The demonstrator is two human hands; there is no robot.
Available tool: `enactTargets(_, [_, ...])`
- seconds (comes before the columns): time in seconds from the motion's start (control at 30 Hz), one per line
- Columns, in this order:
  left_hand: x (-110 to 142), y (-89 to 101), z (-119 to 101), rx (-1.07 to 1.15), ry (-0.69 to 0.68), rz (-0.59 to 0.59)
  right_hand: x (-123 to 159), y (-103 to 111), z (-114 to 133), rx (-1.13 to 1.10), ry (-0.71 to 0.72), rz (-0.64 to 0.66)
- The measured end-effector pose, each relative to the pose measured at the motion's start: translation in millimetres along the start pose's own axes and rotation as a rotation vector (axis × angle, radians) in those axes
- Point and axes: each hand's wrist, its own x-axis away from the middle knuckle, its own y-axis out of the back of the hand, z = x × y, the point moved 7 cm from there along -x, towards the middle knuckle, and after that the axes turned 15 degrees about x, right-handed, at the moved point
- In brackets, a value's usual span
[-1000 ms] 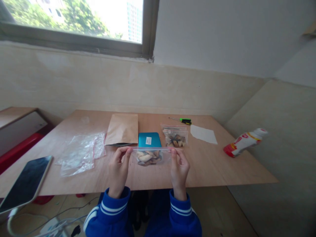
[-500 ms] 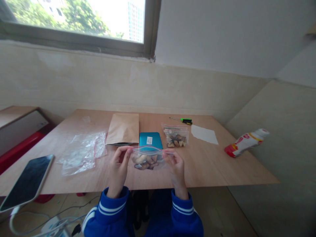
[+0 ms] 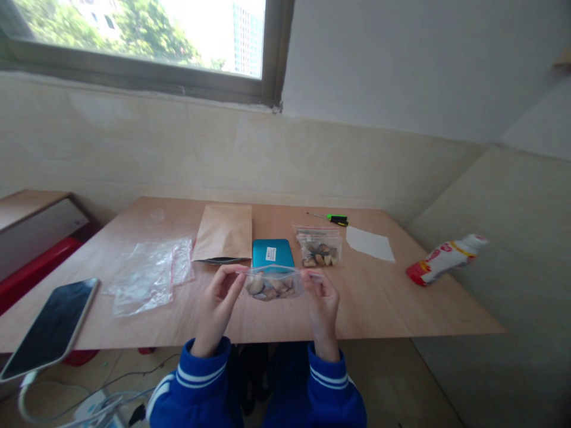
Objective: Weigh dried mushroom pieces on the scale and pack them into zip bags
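Above the near side of the table: clear zip bag of brownish pieces, held by its top edge
Left hand: thumb and fingers pinch the left top corner
Right hand: pinches the right top corner
Just beyond: flat blue object, between brown paper pouch and another filled bag

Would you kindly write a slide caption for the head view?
Left hand and right hand pinch a filled clear bag by its top edge at a table.
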Motion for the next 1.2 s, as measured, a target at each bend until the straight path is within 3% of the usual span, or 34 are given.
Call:
enactTargets(0.27, [-2.1, 11.2, 9.4, 0.005, 0.021, -0.101, -0.4, 0.9, 5.1, 0.056, 0.041, 0.048])
enactTargets(0.67, [5.0, 11.7, 0.5, -0.017, -0.051, -0.166, 6.3, 1.6, 13.2, 0.115, 0.064, -0.04])
enactTargets(0.8, [4.6, 5.7, 1.5, 0.058, -0.039, -0.154, 5.6, -0.4, 16.1, 0.077, 0.082, -0.043])
enactTargets(1.0, [5.6, 0.0, 8.1, 0.135, 0.033, -0.054, 4.4, -5.4, 17.3, 0.074, 0.107, 0.052])
enactTargets(1.2, [3.6, 4.8, 8.0, 0.072, 0.042, -0.061, 3.8, 0.4, 16.7, 0.11, 0.075, -0.005])
